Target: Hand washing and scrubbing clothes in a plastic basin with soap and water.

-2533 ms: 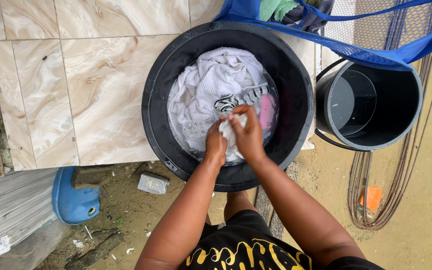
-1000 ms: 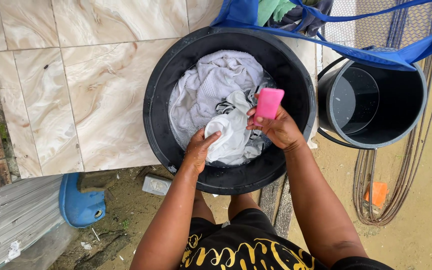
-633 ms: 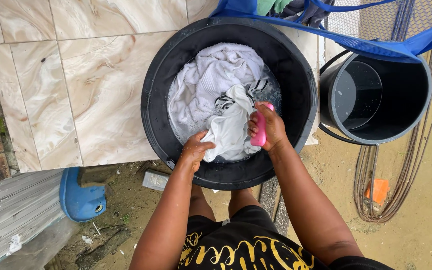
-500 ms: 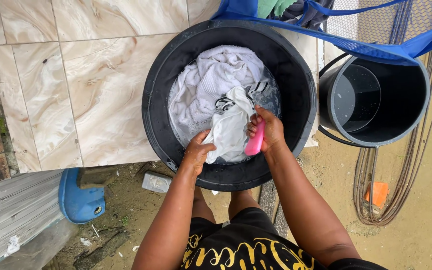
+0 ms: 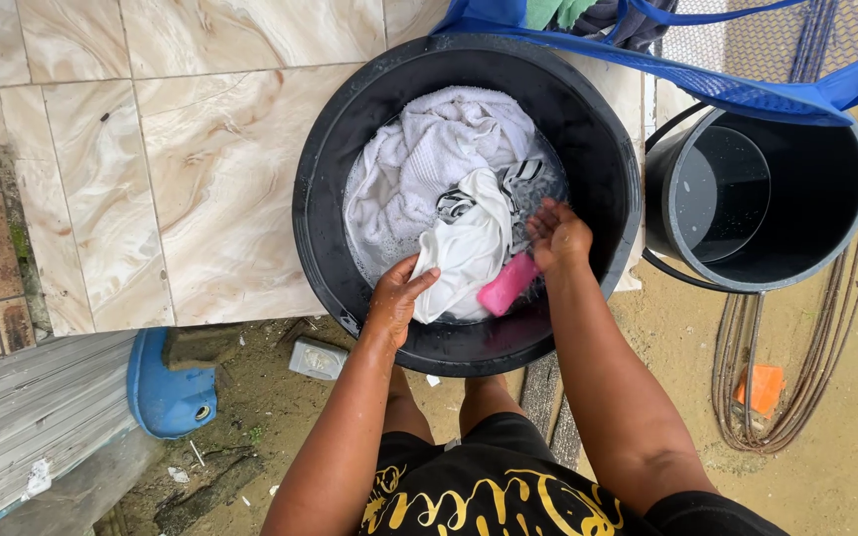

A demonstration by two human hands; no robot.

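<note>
Left hand (image 5: 397,298) rests at the near edge of the white garment (image 5: 469,248), fingers curled and pinching a fold of the cloth. Right hand (image 5: 556,234) is over the wet laundry, fingers loosely bent; the pink soap bar (image 5: 506,284) lies just below its palm, touching the garment, though whether the fingers actually grip it cannot be told. Garment sits in the near middle of the black basin (image 5: 340,149), on top of a white towel (image 5: 429,149) and a striped item (image 5: 518,177), all in water. To the right stands a dark grey bucket (image 5: 826,228), just beside the basin. Basin rests on the marbled tile slab (image 5: 201,149); a blue mesh basket (image 5: 747,89) is at the far right
</note>
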